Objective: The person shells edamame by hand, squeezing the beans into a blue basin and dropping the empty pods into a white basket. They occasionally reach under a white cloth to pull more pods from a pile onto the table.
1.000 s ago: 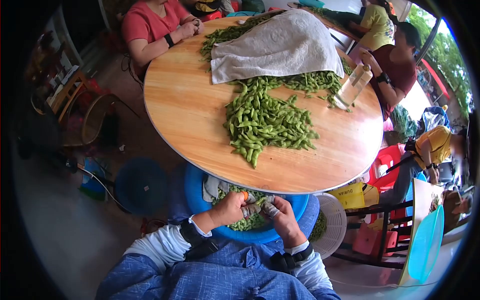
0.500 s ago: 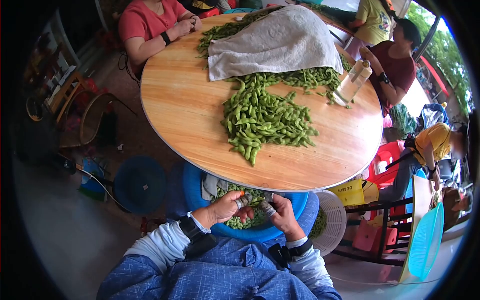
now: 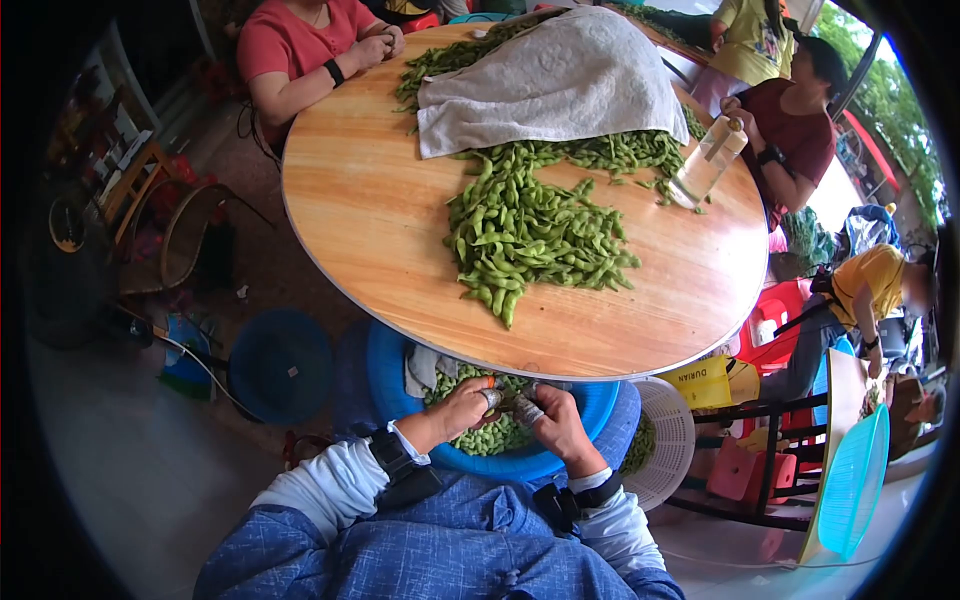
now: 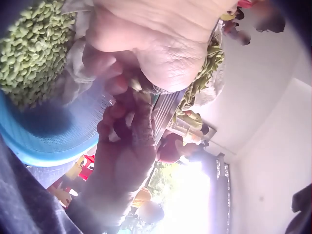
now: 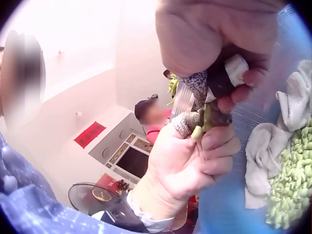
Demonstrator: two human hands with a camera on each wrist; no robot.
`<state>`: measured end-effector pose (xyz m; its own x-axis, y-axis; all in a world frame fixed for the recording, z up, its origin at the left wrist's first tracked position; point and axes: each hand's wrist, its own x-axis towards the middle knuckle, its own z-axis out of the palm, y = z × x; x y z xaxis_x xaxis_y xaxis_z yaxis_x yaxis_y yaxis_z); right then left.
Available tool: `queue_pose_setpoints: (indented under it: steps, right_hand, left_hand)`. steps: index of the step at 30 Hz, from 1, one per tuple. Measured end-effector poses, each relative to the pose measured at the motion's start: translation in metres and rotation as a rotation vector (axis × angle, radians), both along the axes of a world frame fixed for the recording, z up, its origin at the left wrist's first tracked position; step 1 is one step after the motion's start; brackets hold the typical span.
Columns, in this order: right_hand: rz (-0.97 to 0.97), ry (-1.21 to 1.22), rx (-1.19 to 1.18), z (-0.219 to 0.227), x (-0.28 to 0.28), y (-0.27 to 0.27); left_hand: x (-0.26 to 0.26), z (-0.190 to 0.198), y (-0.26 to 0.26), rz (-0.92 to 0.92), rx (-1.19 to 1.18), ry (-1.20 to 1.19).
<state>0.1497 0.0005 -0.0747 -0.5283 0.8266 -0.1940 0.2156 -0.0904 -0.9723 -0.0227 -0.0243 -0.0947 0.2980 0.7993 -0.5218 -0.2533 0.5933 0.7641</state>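
Observation:
Over the blue basin (image 3: 598,412), both hands meet at a green pod (image 5: 208,117). My left hand (image 3: 458,412) pinches it, and a pale green bean (image 5: 197,132) shows by the wrapped thumb. My right hand (image 3: 562,428) grips the other side of the pod with wrapped thumb and fingers, its knuckles curled in the right wrist view. Shelled beans (image 4: 34,53) fill part of the basin below, beside a whitish cloth (image 5: 263,161). On the round table (image 3: 380,220) lies a heap of pods (image 3: 530,235).
A grey towel (image 3: 550,85) covers more pods at the table's back, near a clear bottle (image 3: 708,162). The table edge overhangs the basin. A white perforated basket (image 3: 672,440) stands at the right, a dark blue tub (image 3: 280,365) at the left. Several people are around.
My left hand has shifted slightly right and its fingers have drawn in, bringing it nearer my right hand. The right hand has stayed almost in place, its thumb turned a little.

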Motion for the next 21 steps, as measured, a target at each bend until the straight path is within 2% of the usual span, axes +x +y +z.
queue_pose_setpoints:
  steps: [2,8,11,13,14,15,16,17,18,19,21]
  right_hand:
    - [-0.003,-0.012,0.033,-0.002,0.0,-0.002]
    - [-0.132,0.056,0.026,0.0,-0.006,-0.005]
    - [-0.264,0.082,-0.035,-0.016,0.003,-0.007]
    - [-0.383,0.149,-0.081,-0.006,0.022,-0.006]
    - [-0.454,0.16,0.002,-0.005,0.039,-0.005]
    - [-0.501,0.155,-0.021,-0.009,0.066,-0.005]
    - [-0.658,0.195,-0.029,-0.003,0.085,-0.008]
    - [-0.788,0.064,-0.033,-0.009,0.111,-0.008]
    - [-0.925,0.126,-0.053,-0.022,0.133,-0.009]
    - [-0.915,0.187,-0.142,-0.029,0.161,-0.016]
    - [-1.007,0.153,-0.224,-0.03,0.179,-0.031]
  left_hand:
    - [0.002,0.008,0.001,-0.003,0.023,0.061]
    - [0.004,-0.003,0.0,0.007,0.12,0.136]
    - [-0.008,-0.011,0.001,-0.254,0.466,0.562]
    - [-0.013,0.001,-0.005,-0.337,0.754,0.853]
    - [-0.015,0.011,-0.01,-0.38,0.898,0.996]
    - [-0.017,0.028,-0.012,-0.354,0.933,0.948]
    - [-0.019,0.045,-0.013,-0.3,0.99,0.941]
    - [-0.021,0.063,-0.012,-0.245,1.047,0.931]
    - [-0.023,0.075,-0.008,-0.188,1.101,0.92]
    - [-0.02,0.084,0.002,-0.004,1.229,0.854]
    - [-0.019,0.103,0.026,0.041,1.198,1.023]
